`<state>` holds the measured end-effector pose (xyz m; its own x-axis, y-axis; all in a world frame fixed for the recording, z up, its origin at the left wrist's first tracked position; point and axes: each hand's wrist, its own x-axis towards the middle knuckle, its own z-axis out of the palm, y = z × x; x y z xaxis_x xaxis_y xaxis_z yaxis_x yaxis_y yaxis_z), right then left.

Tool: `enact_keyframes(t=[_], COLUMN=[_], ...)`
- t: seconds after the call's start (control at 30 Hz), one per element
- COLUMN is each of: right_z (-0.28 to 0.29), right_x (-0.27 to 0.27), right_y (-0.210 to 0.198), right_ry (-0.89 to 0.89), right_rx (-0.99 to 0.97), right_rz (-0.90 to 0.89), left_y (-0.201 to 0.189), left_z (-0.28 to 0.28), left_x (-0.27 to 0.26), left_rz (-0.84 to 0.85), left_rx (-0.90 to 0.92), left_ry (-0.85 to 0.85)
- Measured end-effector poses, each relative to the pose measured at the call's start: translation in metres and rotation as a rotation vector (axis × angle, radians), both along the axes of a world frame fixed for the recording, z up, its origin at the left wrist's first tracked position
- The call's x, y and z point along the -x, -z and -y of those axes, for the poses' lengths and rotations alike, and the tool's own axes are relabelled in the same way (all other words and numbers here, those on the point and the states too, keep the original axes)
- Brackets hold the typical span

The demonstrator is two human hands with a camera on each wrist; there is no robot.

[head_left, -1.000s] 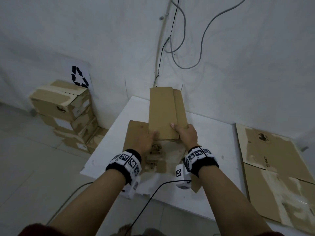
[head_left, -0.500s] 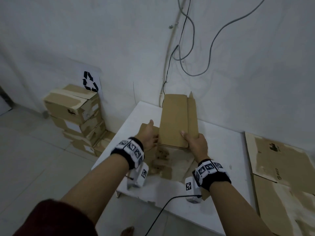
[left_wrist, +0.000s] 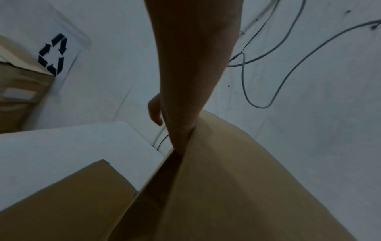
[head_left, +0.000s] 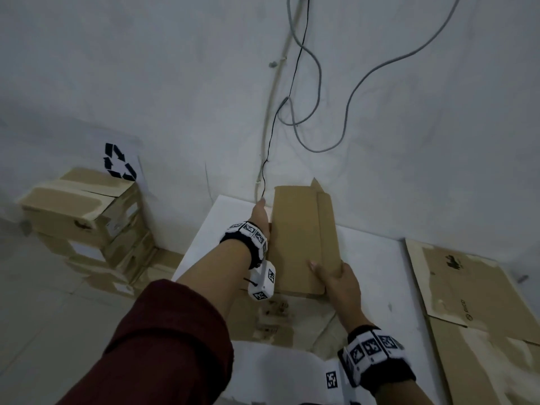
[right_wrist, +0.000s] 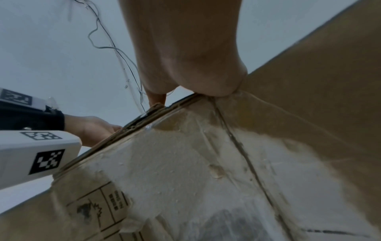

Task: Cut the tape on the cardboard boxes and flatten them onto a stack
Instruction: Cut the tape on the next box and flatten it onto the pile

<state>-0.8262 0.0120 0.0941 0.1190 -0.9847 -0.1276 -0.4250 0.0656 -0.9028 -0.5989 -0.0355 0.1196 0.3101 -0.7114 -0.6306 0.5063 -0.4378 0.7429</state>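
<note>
A partly flattened cardboard box (head_left: 301, 241) lies on the white table (head_left: 377, 258), its long brown panel folded over a lower layer with torn tape and printed marks (right_wrist: 185, 171). My left hand (head_left: 261, 216) reaches along the panel's left edge; its fingers slip behind the panel and are hidden, while the thumb (left_wrist: 155, 112) sticks out free. My right hand (head_left: 336, 277) grips the panel's near right corner, thumb on top and fingers underneath.
Several taped boxes (head_left: 81, 211) are stacked on the floor at the left under a recycling sign (head_left: 119, 160). Flattened cardboard sheets (head_left: 473, 290) lie on the right of the table. Cables (head_left: 318, 112) hang down the wall behind the table.
My left hand has let go of the panel's near edge and slid forward along its left side. The right hand has kept its grip on the near right corner.
</note>
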Motion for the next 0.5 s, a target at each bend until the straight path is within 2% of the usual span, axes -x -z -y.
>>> enact_keyframes(t=[0.03, 0.1, 0.2, 0.23, 0.3, 0.4, 0.47, 0.5], right_z=[0.001, 0.007, 0.012, 0.015, 0.018, 0.029, 0.034, 0.037], right_x=[-0.001, -0.003, -0.005, -0.006, -0.010, -0.021, -0.031, -0.035], right_y=[-0.002, -0.002, 0.003, 0.004, 0.002, -0.005, -0.008, -0.009], right_ry=[0.001, 0.018, 0.034, 0.037, 0.045, 0.028, 0.015, 0.016], right_rx=[-0.004, -0.008, -0.020, -0.027, -0.037, -0.022, 0.007, 0.002], right_rz=[0.003, -0.004, -0.002, 0.010, 0.017, -0.008, -0.060, -0.093], left_y=[-0.014, -0.015, -0.017, -0.014, -0.021, -0.013, -0.003, 0.003], left_z=[-0.011, -0.001, 0.005, 0.010, -0.001, -0.013, -0.024, -0.027], left_x=[0.006, -0.001, -0.013, -0.015, -0.008, 0.006, 0.014, 0.016], left_rz=[0.020, 0.343, 0.372, 0.352, 0.399, 0.614, 0.705, 0.745], left_rx=[0.012, -0.003, 0.113, 0.133, 0.189, 0.170, 0.137, 0.107], left_ry=[-0.062, -0.180, -0.245, -0.181, 0.109, 0.448, 0.502, 0.462])
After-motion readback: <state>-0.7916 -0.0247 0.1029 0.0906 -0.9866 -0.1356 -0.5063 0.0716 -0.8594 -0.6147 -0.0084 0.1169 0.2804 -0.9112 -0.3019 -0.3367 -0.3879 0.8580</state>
